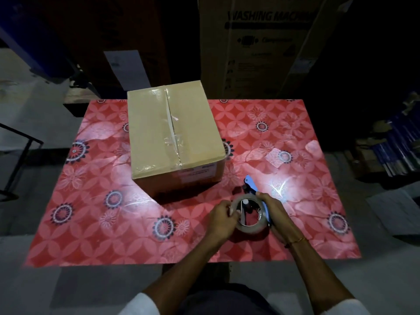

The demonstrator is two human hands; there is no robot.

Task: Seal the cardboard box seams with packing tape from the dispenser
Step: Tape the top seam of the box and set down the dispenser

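A closed brown cardboard box (172, 135) stands on the red flowered table (91, 201), its middle seam partly gaping with wrinkled clear tape along it. Just in front of it and to the right is a blue tape dispenser (251, 185) carrying a roll of clear packing tape (250, 221). My left hand (221, 218) grips the roll's left side. My right hand (273, 209) holds the dispenser's body on the right side. Both hands are a short way from the box's near right corner, not touching it.
A large washing machine carton (268, 42) stands behind the table. A dark metal frame (20, 155) is at the left, stacked goods (391, 146) at the right. The table's near edge lies just ahead of my arms.
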